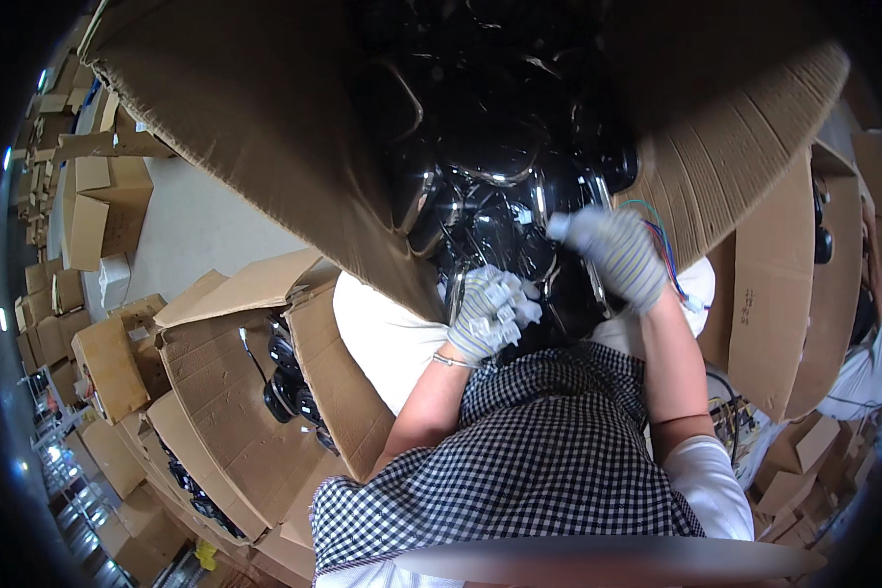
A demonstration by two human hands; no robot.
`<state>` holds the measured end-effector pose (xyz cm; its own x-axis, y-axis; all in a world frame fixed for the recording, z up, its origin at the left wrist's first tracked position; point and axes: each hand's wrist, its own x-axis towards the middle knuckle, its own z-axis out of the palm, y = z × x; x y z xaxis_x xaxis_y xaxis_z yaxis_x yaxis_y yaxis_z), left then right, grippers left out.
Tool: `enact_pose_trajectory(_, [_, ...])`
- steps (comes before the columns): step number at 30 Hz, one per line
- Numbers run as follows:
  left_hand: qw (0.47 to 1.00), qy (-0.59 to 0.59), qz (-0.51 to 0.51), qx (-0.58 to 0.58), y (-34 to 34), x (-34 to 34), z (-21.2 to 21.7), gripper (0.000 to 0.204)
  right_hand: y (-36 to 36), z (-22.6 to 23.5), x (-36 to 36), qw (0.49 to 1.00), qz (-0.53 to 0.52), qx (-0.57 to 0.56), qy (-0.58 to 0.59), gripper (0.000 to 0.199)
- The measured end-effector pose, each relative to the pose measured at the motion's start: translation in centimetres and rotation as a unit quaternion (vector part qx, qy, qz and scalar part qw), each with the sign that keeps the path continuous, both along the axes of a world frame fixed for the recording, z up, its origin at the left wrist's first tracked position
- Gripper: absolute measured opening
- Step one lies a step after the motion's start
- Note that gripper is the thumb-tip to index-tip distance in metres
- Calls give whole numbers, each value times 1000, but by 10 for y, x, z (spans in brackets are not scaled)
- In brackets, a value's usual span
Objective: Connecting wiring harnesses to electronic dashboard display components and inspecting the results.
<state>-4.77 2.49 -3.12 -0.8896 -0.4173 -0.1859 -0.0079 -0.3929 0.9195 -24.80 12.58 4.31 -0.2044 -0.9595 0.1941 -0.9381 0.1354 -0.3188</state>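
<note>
Cardboard box (265, 127) tilted overhead, full of glossy black parts (490, 196). Left hand (485, 314) fisted, contents unclear; right hand (612, 250) grips a part at the box mouth. Likely mid-extraction; next needs a clean pull past the coloured wires (661, 245).

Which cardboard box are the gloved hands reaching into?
The big open box straight in front, full of shiny black parts. The left hand and right hand are at its opening; the smaller open box sits lower left, untouched.

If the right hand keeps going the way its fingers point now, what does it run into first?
The right hand points up-left into the big cardboard box. It would probably meet the glossy black parts packed there first; depth is hard to judge.
</note>
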Motion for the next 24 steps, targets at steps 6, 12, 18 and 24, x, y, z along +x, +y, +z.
enact_pose_trajectory(6, [996,12,-86,4,-17,4,-4,46,-143,-3,-62,828,-268,-149,-469,25])
enact_pose_trajectory(12, [997,47,-19,-60,-10,-8,-2,18,-232,-158,-147,997,-53,31,51,29])
enact_pose_trajectory(18, [905,68,-44,-418,-15,-7,-8,17,-197,-168,-136,878,-44,60,-473,30])
enact_pose_trajectory(24, [905,78,-27,-417,-6,2,-16,22,-153,-77,-71,663,-200,-129,-710,34])
